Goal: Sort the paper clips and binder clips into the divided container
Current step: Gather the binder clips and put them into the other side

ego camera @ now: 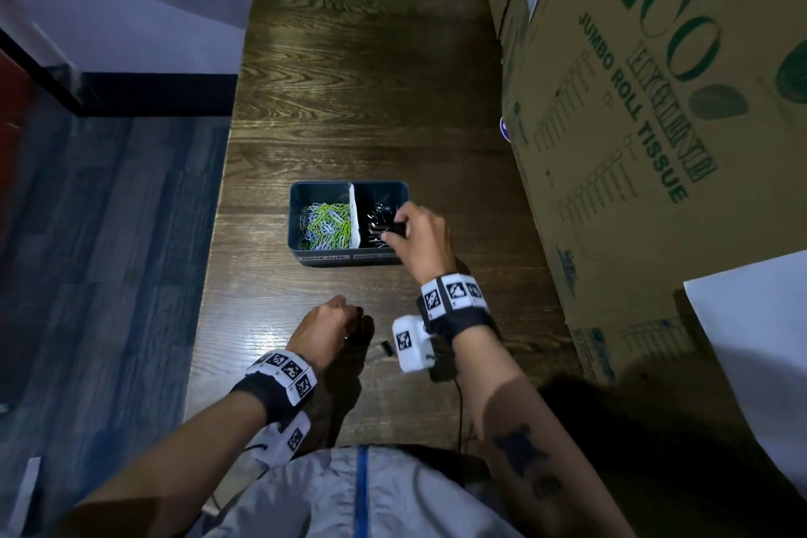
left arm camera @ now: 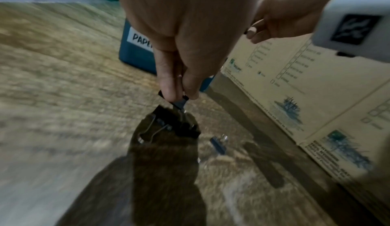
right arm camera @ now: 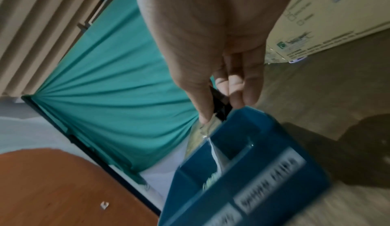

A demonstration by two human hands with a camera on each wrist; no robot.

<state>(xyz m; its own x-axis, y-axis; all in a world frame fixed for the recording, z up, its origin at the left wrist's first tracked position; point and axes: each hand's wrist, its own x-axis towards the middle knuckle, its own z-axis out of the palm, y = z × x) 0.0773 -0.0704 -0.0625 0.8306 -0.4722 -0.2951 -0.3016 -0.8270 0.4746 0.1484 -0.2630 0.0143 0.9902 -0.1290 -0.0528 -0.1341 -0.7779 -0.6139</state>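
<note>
A blue divided container (ego camera: 305, 251) sits mid-table, with green and white paper clips (ego camera: 325, 225) in its left half and black binder clips (ego camera: 375, 216) in its right half. My right hand (ego camera: 395, 229) hovers over the right half and pinches a black binder clip (right arm camera: 219, 104) above the container (right arm camera: 263, 154). Nearer me, my left hand (left arm camera: 179, 94) pinches a small black binder clip (left arm camera: 179, 103) just above a larger binder clip (left arm camera: 175, 126) lying on the table. Another small binder clip (left arm camera: 218, 143) lies to its right, also visible in the head view as the small binder clip (ego camera: 386, 347).
Large cardboard boxes (ego camera: 655, 122) stand close along the table's right side. The table's left edge (ego camera: 218, 232) drops to the floor. A white sheet (ego camera: 751, 341) lies at the near right. Green cloth (right arm camera: 116, 79) hangs beyond the table's far end.
</note>
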